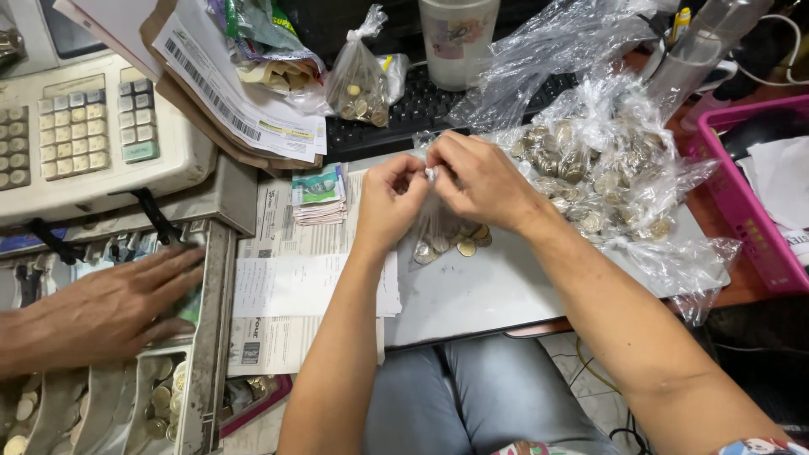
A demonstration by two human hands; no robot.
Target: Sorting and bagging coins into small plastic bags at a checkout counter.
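My left hand [389, 200] and my right hand [482, 181] meet over a grey board [472, 295] on my lap. Together they pinch the top of a small clear plastic bag of coins [447, 236] that hangs below the fingers. To the right of my right hand lies a heap of clear bags filled with coins [590, 168]. A bundle of banknotes [318, 194] rests just left of my left hand.
Another person's hand [109, 307] reaches into an open cash drawer [168, 396] with coin trays at the left. A cash register [84, 126] stands above it. Papers [295, 286], a black keyboard [421, 109], a knotted coin bag [361, 84], a cup [459, 38] and a pink basket [742, 202] surround the board.
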